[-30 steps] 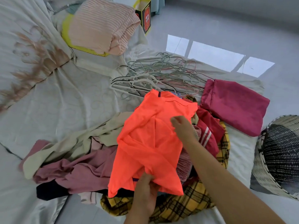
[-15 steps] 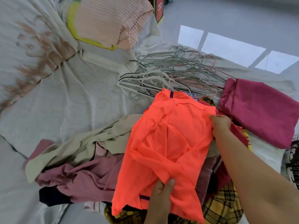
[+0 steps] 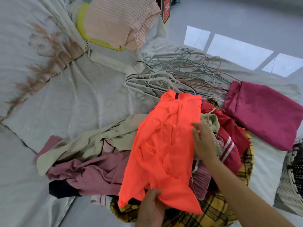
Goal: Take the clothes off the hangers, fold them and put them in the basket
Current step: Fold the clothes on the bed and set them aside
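A bright orange shirt [image 3: 165,145] lies spread lengthwise on top of a heap of loose clothes [image 3: 91,169] on the bed. My left hand [image 3: 150,207] grips its lower hem, thumb over the fabric. My right hand [image 3: 203,140] rests at the shirt's right edge about halfway up, fingers loosely extended and touching the cloth. No hanger shows in the shirt. A pile of empty wire and plastic hangers [image 3: 180,76] lies just beyond the collar. The woven basket [image 3: 288,185] is partly cut off at the right edge.
A folded magenta garment [image 3: 265,112] lies right of the heap. A yellow plaid piece [image 3: 218,210] sits under the pile near me. A folded pink ribbed blanket [image 3: 121,22] and a red box [image 3: 165,10] are at the far end of the pale bedsheet [image 3: 65,95].
My right hand slid from the shirt's upper right corner down along its right edge. My left hand kept hold of the hem. The shirt lies flatter and longer.
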